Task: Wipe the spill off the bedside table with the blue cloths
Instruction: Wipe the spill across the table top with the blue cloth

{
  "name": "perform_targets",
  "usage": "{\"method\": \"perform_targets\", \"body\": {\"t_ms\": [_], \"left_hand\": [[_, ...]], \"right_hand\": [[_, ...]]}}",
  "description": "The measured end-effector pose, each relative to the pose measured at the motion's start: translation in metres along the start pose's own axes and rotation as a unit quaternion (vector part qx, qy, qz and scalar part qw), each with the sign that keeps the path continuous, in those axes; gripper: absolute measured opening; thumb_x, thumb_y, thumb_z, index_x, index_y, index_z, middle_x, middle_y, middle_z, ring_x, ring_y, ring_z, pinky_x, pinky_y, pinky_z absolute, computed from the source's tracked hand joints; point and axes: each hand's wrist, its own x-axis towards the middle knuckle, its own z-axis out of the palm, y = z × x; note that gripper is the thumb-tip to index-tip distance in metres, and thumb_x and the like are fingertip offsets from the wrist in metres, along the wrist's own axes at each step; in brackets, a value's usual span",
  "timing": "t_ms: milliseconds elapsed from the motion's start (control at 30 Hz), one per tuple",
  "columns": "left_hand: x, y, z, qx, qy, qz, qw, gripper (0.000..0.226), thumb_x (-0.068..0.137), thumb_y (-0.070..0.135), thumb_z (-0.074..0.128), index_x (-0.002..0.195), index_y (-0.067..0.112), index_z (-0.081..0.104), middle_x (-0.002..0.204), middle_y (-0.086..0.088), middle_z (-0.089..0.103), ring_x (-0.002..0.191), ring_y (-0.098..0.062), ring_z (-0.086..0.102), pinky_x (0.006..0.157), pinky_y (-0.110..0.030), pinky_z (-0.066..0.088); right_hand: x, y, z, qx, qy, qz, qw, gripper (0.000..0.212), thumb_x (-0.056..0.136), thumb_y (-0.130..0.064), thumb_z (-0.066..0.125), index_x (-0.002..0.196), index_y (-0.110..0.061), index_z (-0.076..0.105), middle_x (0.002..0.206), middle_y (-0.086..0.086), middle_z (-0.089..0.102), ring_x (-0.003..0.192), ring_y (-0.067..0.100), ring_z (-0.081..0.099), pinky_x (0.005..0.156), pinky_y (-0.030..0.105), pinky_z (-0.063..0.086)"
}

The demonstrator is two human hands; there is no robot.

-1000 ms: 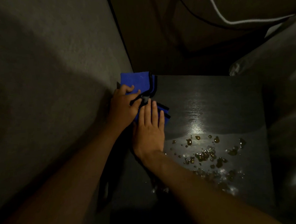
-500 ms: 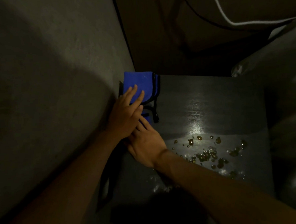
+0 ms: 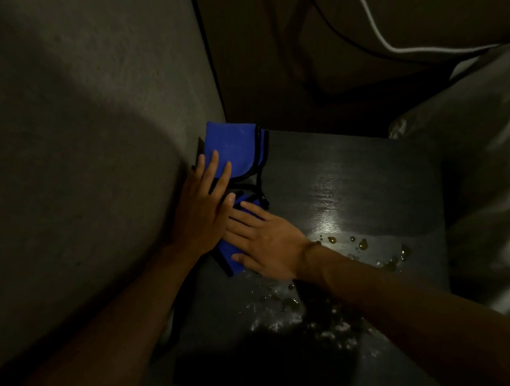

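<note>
Two flat hands (image 3: 202, 214) on unlabelled blue cloths (image 3: 233, 148)

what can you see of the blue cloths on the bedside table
The blue cloths are bright blue with black stitched edging and look soft, like microfibre. They lie folded and partly overlapping at the far left corner of the dark bedside table, against the wall. The left hand rests flat on the upper one; the right hand presses flat on the lower one, whose near corner sticks out. Both sit clear of the spill of amber droplets to the right.
</note>
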Motion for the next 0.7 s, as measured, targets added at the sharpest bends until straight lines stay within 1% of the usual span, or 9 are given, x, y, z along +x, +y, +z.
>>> {"method": "perform_targets", "body": {"t_ms": [100,167,233,367,467,533,600,700], "left_hand": [[-0.008,0.007,0.003,0.03,-0.006,0.0,1.0,0.07,0.096,0.056,0.002,0.154,0.017,0.01,0.163,-0.006,0.004,0.15,-0.023,-0.003,0.12,-0.048,0.01],[-0.015,0.013,0.005,0.031,-0.012,0.001,0.999,0.074,0.095,0.058,0.003,0.154,0.013,0.006,0.163,-0.007,0.002,0.15,-0.023,-0.005,0.12,-0.048,0.01],[-0.02,0.016,0.009,0.04,-0.015,0.004,0.999,0.076,0.095,0.058,0.005,0.154,0.01,0.004,0.163,-0.009,0.0,0.15,-0.024,-0.006,0.12,-0.049,0.012],[-0.022,0.014,0.014,0.072,-0.016,-0.007,0.997,0.079,0.094,0.062,0.003,0.154,0.011,0.002,0.163,-0.008,-0.002,0.15,-0.023,-0.007,0.12,-0.05,0.013],[-0.02,0.014,0.014,0.084,-0.01,-0.014,0.996,0.08,0.093,0.063,0.013,0.155,0.014,0.002,0.163,-0.007,-0.002,0.15,-0.022,-0.007,0.119,-0.05,0.014],[-0.019,0.016,0.014,0.069,-0.002,-0.02,0.997,0.081,0.092,0.064,0.019,0.155,0.015,0.006,0.164,-0.006,0.002,0.15,-0.022,-0.004,0.119,-0.049,0.015],[-0.018,0.017,0.014,0.057,0.0,-0.031,0.998,0.083,0.089,0.067,0.023,0.154,0.017,0.011,0.163,-0.006,0.005,0.15,-0.022,-0.002,0.119,-0.049,0.015],[-0.013,0.019,0.015,0.057,0.003,-0.048,0.997,0.081,0.089,0.066,0.027,0.154,0.02,0.012,0.162,-0.008,0.011,0.15,-0.024,0.0,0.118,-0.049,0.016]], "right_hand": [[-0.013,0.009,-0.001,-0.009,-0.013,-0.001,1.0,0.062,0.108,-0.047,0.021,0.162,-0.018,0.012,0.17,0.005,0.01,0.157,0.022,0.0,0.126,0.043,-0.006],[-0.023,0.015,-0.001,-0.017,-0.014,0.003,1.0,0.063,0.107,-0.048,0.019,0.162,-0.019,0.006,0.17,0.003,0.003,0.157,0.02,-0.004,0.126,0.042,-0.009],[-0.035,0.021,-0.002,-0.022,-0.016,0.024,0.999,0.064,0.107,-0.048,0.02,0.162,-0.019,0.002,0.17,0.001,-0.003,0.157,0.019,-0.008,0.125,0.041,-0.011],[-0.058,0.028,-0.003,-0.014,-0.022,0.072,0.997,0.066,0.108,-0.05,0.019,0.162,-0.018,0.0,0.17,0.001,-0.005,0.156,0.016,-0.011,0.126,0.041,-0.009],[-0.07,0.031,-0.003,-0.011,-0.031,0.096,0.995,0.066,0.108,-0.051,0.018,0.162,-0.019,-0.002,0.17,0.001,-0.008,0.156,0.015,-0.015,0.125,0.041,-0.01],[-0.078,0.032,-0.001,-0.01,-0.031,0.114,0.993,0.066,0.108,-0.052,0.018,0.162,-0.02,-0.003,0.17,0.001,-0.008,0.156,0.015,-0.015,0.125,0.042,-0.009],[-0.086,0.034,0.002,-0.011,-0.03,0.13,0.991,0.067,0.108,-0.052,0.019,0.162,-0.019,-0.001,0.17,0.001,-0.006,0.156,0.015,-0.014,0.125,0.043,-0.007],[-0.099,0.04,0.003,-0.01,-0.033,0.148,0.988,0.067,0.107,-0.053,0.018,0.162,-0.019,-0.002,0.17,0.001,-0.006,0.156,0.015,-0.015,0.125,0.043,-0.01]]}}
